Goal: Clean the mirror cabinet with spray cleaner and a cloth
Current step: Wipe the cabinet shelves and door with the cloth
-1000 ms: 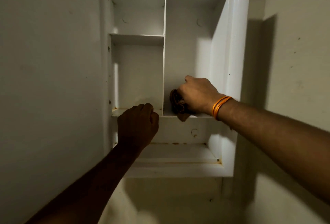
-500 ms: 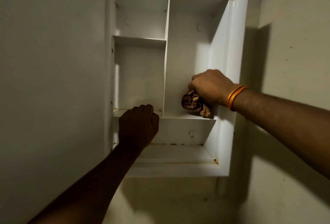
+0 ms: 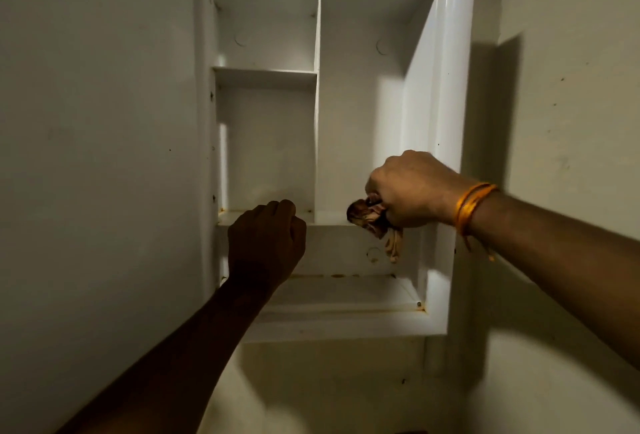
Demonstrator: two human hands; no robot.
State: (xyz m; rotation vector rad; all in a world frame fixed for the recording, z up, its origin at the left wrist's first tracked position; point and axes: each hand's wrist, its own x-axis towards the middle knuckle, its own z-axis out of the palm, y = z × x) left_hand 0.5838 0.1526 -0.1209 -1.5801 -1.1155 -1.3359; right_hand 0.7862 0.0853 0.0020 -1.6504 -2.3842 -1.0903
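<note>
The white cabinet (image 3: 450, 94) hangs open on the wall. At its middle shelf's front edge, the left hand (image 3: 266, 243) is curled into a fist, gripping nothing visible. The right hand (image 3: 412, 187) clutches a crumpled brown cloth (image 3: 367, 215) on that shelf's right part.
</note>
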